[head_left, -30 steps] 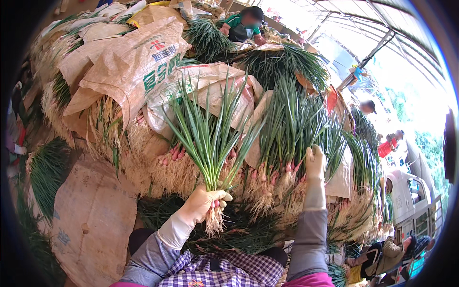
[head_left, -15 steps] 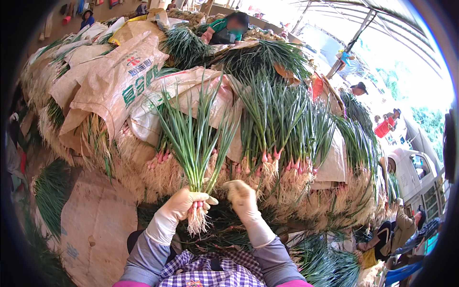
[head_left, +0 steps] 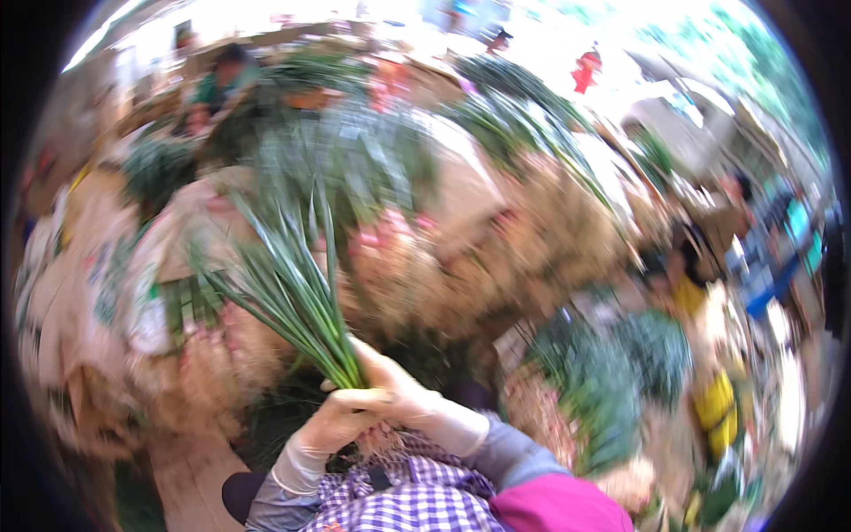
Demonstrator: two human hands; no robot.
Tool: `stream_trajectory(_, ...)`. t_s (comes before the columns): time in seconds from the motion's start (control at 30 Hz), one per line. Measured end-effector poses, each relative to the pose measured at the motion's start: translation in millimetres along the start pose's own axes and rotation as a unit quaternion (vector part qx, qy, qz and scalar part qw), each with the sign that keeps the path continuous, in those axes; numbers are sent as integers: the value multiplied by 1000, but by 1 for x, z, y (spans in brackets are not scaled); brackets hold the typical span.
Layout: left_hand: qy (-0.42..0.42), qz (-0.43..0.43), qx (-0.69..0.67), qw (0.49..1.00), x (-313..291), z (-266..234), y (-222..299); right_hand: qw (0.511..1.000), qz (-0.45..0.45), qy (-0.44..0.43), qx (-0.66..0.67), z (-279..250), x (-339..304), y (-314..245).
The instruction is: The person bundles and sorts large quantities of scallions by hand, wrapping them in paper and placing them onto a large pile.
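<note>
Both my gloved hands are closed round one bunch of spring onions (head_left: 306,306), close in front of my checked apron. My left hand (head_left: 337,421) grips it low, just above the pink bulbs and pale roots. Against the right side of the stalks is my right hand (head_left: 396,383), its fingers partly hidden behind the leaves. The green tops lean up and to the left. Beyond them rises a large heap of more spring onions (head_left: 390,253), roots facing me, smeared by motion.
Pale woven sacks (head_left: 89,319) cover the heap's left part. More spring-onion bunches (head_left: 594,390) lie at my right, near a yellow object (head_left: 715,412). A person in green (head_left: 217,89) is behind the heap; another person (head_left: 722,208) is at right. A pale vehicle (head_left: 678,124) stands beyond.
My view has swung right, so the heap now sits further left. My right hand has come in from beside the bunch onto its stalks. The bunch is lower and tilts left.
</note>
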State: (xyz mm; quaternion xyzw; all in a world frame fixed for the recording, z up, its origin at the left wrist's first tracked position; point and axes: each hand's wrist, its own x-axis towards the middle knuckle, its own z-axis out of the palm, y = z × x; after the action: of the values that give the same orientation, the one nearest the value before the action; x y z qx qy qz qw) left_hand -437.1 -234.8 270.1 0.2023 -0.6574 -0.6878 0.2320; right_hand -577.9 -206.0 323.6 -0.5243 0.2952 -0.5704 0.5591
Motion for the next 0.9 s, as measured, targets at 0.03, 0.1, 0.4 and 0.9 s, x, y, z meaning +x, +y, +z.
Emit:
stream_trajectory(0.03,-10,-109,-75,991,10,18,20,999,-11,38,-9,-14,-15,1)
stream_trajectory(0.1,-88,-97,-3,991,39,47,27,987,-82,133,-41,-39,-54,2)
stream_trajectory(0.4,-40,-145,32,988,94,58,20,766,-98,625,-115,-193,-226,-71)
stream_trajectory(0.9,154,-144,-78,974,44,-57,-40,782,-108,330,-517,-216,-56,-31)
